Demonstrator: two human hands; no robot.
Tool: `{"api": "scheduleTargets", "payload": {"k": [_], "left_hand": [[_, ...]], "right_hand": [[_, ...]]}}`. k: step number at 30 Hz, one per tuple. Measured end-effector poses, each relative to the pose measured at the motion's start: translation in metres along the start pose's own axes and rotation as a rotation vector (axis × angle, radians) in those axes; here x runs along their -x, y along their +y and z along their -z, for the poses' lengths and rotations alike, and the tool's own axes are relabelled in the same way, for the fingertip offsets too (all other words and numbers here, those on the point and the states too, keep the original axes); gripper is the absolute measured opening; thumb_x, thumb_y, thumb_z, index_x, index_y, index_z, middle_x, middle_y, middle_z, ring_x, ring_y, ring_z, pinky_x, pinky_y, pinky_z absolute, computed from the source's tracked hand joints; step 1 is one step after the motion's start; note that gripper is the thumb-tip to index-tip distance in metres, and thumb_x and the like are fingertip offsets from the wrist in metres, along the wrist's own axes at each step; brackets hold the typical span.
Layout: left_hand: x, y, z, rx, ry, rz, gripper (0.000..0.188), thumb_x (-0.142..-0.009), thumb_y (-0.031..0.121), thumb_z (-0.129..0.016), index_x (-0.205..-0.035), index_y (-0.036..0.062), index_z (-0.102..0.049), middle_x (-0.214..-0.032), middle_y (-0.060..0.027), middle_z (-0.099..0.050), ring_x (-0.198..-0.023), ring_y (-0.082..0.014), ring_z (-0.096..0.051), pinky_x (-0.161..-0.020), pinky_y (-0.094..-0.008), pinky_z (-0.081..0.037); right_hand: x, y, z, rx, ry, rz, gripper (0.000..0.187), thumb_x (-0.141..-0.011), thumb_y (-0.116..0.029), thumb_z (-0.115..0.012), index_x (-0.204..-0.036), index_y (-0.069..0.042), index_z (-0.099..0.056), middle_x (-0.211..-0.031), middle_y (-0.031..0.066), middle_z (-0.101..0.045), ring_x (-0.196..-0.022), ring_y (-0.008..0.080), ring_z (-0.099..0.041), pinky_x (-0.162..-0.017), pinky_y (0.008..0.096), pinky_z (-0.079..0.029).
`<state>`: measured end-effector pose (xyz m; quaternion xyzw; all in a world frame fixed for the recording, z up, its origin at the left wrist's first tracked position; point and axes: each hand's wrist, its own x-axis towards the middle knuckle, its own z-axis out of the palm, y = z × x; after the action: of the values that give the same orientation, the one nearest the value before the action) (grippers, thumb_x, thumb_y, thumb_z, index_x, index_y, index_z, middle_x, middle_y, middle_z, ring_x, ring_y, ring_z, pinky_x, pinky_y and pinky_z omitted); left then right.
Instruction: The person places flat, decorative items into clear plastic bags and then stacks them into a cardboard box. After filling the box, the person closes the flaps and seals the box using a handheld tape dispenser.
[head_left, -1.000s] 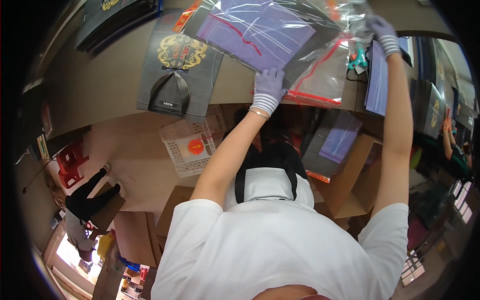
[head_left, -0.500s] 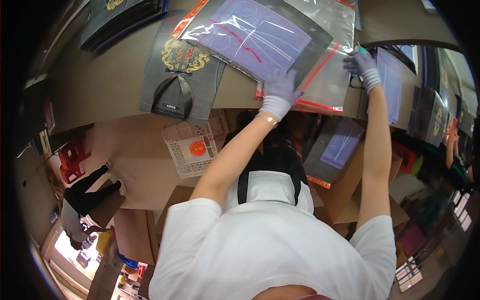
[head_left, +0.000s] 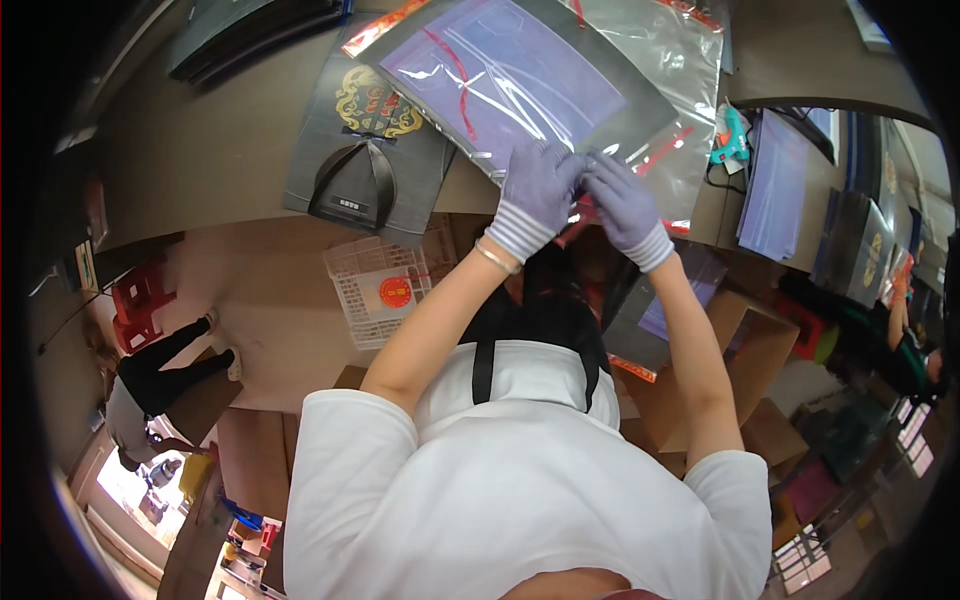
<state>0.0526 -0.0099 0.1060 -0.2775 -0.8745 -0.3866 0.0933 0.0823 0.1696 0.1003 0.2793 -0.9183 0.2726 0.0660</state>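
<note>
Both my hands wear purple knit gloves with striped cuffs and meet at the near edge of a clear plastic bag (head_left: 668, 175) with red edge strips. Under or inside the clear film lies a flat black panel (head_left: 640, 110) with a purple rectangle (head_left: 500, 75) on it. My left hand (head_left: 538, 190) is closed on the bag's near edge. Beside it, my right hand (head_left: 622, 203) has its fingers curled at the same edge, where a bit of red shows; the fingertips are partly hidden. A teal glue gun (head_left: 733, 140) rests right of the bag, out of my hands.
Left of the bag lies a black gift bag (head_left: 370, 185) with a ribbon handle and gold print. Purple sheets (head_left: 775, 185) are stacked at the right. Below the table edge stand a white plastic crate (head_left: 350, 270) and cardboard boxes (head_left: 735, 360). Other people are at both sides.
My right hand has moved left from the glue gun to the bag's near edge, beside my left hand. My left hand has gone from spread fingers to curled ones.
</note>
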Motion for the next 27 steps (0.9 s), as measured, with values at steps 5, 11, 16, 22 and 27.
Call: {"api": "scheduleTargets", "payload": {"k": [5, 11, 16, 22, 27], "left_hand": [[0.009, 0.008, 0.040, 0.006, 0.026, -0.086, 0.023, -0.064, 0.003, -0.059, -0.086, 0.0076, -0.060, -0.082, -0.0087, -0.058, -0.078, -0.0295, -0.055, -0.069, -0.0397, -0.042], [0.022, 0.011, 0.057, 0.071, 0.018, -0.167, 0.024, -0.062, 0.006, -0.062, -0.087, 0.0078, -0.060, -0.082, -0.0059, -0.059, -0.078, -0.0276, -0.056, -0.071, -0.0410, -0.042], [0.045, -0.009, 0.063, -0.028, 0.070, -0.062, 0.021, -0.063, 0.007, -0.061, -0.084, 0.0075, -0.060, -0.079, -0.0071, -0.059, -0.079, -0.0283, -0.055, -0.072, -0.0406, -0.043], [0.067, -0.041, 0.057, 0.099, -0.002, 0.010, 0.028, -0.064, -0.001, -0.057, -0.091, 0.0062, -0.058, -0.086, -0.0106, -0.057, -0.083, -0.0316, -0.052, -0.077, -0.0406, -0.043], [0.092, -0.066, 0.053, 0.169, -0.075, 0.048, 0.023, -0.066, 0.002, -0.059, -0.089, 0.0069, -0.059, -0.088, -0.0096, -0.058, -0.086, -0.0306, -0.052, -0.077, -0.0400, -0.043]], "right_hand": [[-0.073, -0.017, -0.052, 0.014, -0.074, 0.031, 0.052, -0.075, -0.015, -0.060, -0.125, -0.009, -0.048, -0.138, 0.0100, -0.040, -0.127, 0.0268, -0.038, -0.102, 0.0416, -0.037], [-0.157, -0.036, -0.088, 0.175, -0.302, -0.022, 0.038, -0.084, -0.022, -0.053, -0.120, -0.015, -0.054, -0.128, 0.0084, -0.049, -0.119, 0.0276, -0.047, -0.094, 0.0371, -0.043], [-0.141, -0.051, -0.091, -0.061, -0.461, -0.273, 0.029, -0.081, -0.013, -0.055, -0.109, -0.010, -0.058, -0.108, 0.0148, -0.058, -0.104, 0.0315, -0.055, -0.085, 0.0423, -0.046], [0.013, -0.075, -0.016, -0.181, -0.321, -0.135, 0.026, -0.071, 0.001, -0.056, -0.096, -0.008, -0.056, -0.090, 0.0152, -0.054, -0.085, 0.0353, -0.054, -0.076, 0.0400, -0.046], [0.097, -0.089, -0.015, -0.263, -0.385, -0.308, 0.023, -0.071, -0.002, -0.059, -0.094, -0.003, -0.059, -0.090, 0.0133, -0.056, -0.089, 0.0315, -0.055, -0.082, 0.0391, -0.046]]}}
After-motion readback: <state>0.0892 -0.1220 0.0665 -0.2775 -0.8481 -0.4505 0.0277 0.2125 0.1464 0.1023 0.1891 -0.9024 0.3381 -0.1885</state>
